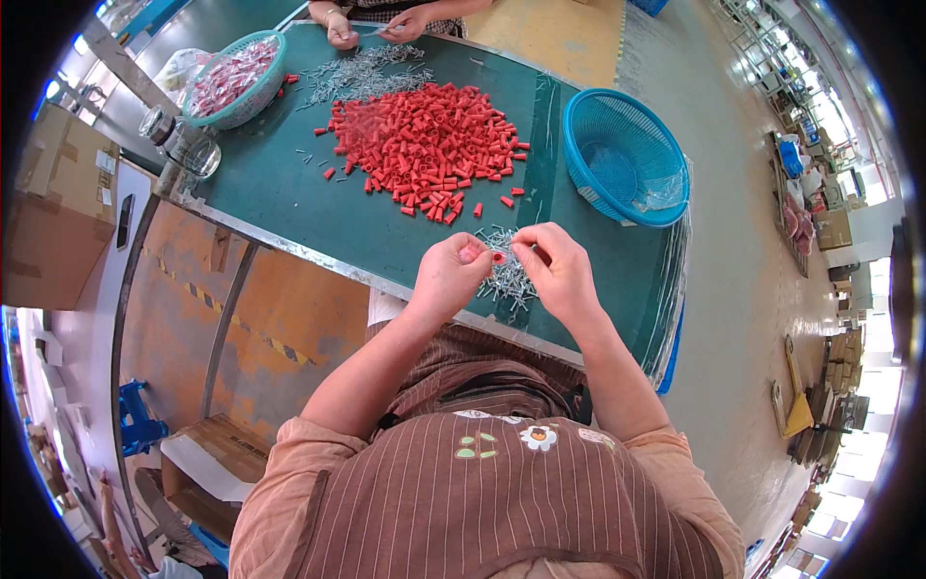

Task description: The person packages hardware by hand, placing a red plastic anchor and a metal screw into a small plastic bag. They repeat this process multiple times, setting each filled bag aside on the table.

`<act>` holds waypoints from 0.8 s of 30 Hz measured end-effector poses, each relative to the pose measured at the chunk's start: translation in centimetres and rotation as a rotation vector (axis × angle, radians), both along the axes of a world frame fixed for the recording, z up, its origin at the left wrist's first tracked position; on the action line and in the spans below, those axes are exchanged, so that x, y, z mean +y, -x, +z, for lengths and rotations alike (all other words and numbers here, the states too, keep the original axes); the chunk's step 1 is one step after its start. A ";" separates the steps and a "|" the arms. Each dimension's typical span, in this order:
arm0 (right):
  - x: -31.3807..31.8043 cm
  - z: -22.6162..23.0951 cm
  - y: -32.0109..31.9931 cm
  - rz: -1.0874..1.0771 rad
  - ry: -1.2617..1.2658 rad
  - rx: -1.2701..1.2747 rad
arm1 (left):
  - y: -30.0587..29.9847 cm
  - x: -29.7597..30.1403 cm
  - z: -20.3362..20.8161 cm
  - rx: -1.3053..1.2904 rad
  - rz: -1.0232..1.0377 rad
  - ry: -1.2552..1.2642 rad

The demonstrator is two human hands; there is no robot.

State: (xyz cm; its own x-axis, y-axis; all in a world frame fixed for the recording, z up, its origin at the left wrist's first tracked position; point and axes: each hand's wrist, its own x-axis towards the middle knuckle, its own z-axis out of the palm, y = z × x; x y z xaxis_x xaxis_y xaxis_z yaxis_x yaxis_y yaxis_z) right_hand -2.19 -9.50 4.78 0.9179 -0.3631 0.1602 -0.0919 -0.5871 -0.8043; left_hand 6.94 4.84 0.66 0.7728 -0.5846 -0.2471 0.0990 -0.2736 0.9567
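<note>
Over the near edge of the green table, my left hand (449, 276) pinches a small red plastic sleeve (498, 258), its open end toward my right hand. My right hand (561, 274) is closed beside it, thumb and fingertips together; whatever they hold is too small to make out. Below and between both hands lies a small heap of silvery screws or pins (511, 282). Farther off, a large pile of red plastic sleeves (424, 145) spreads over the middle of the table, with a few loose ones at its near side.
A blue plastic basket (603, 159) stands at the table's right. At the far left sits a pale green basket (258, 111) of bagged red pieces, near a glass jar (201, 156). Another person's hands (371, 29) work behind a second heap of metal pieces (362, 75).
</note>
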 end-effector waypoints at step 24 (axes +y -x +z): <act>-1.9 -0.5 1.7 0.152 -0.535 0.082 | 0.4 0.1 1.0 0.090 -0.158 0.061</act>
